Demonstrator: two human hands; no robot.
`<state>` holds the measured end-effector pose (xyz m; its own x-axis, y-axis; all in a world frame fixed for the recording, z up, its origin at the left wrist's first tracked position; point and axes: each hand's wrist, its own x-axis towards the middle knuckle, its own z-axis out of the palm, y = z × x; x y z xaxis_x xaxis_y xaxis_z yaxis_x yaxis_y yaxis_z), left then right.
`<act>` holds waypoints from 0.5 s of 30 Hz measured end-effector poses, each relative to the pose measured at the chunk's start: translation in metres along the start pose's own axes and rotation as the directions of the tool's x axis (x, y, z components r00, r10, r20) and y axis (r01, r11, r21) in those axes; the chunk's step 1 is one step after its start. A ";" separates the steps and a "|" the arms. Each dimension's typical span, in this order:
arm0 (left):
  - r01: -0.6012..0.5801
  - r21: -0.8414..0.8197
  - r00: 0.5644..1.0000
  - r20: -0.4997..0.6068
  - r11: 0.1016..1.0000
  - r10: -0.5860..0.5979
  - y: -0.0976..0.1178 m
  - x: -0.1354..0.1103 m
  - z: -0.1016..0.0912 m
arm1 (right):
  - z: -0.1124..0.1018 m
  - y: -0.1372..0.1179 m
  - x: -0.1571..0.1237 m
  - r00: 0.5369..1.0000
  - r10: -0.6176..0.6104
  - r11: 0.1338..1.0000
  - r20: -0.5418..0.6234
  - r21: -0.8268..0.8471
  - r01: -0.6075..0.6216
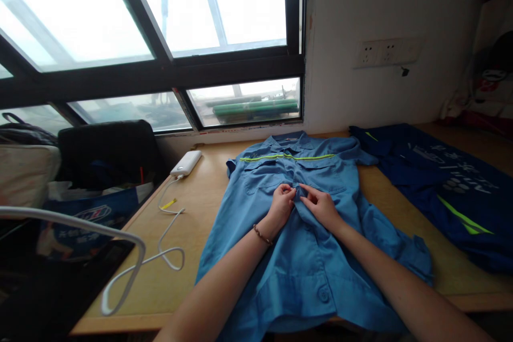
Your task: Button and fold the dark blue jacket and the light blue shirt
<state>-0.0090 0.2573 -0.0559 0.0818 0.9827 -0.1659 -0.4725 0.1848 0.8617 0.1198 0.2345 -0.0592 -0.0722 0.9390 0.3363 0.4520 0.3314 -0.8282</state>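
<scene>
my left hand and right hand both pinch the placket of the blue shirt, just below its yellow stripe; a slack pinch could skew the edges.

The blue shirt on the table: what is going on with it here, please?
A person has the light blue shirt spread front-up on the wooden table. The left hand and the right hand both pinch its front opening at chest height, close together. A button shows lower down, near the hem. A darker blue garment lies to the right, and a white power bank lies to the left.
</scene>
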 end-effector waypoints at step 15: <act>-0.134 0.108 0.983 0.141 0.985 0.118 0.000 0.003 -0.007 | 0.001 0.006 -0.001 0.999 -0.039 0.999 -0.034 0.032 0.040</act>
<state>-0.0152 0.2600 -0.0595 0.1488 0.9888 0.0061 -0.3813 0.0517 0.9230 0.1217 0.2358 -0.0644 -0.0598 0.9218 0.3830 0.4203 0.3713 -0.8279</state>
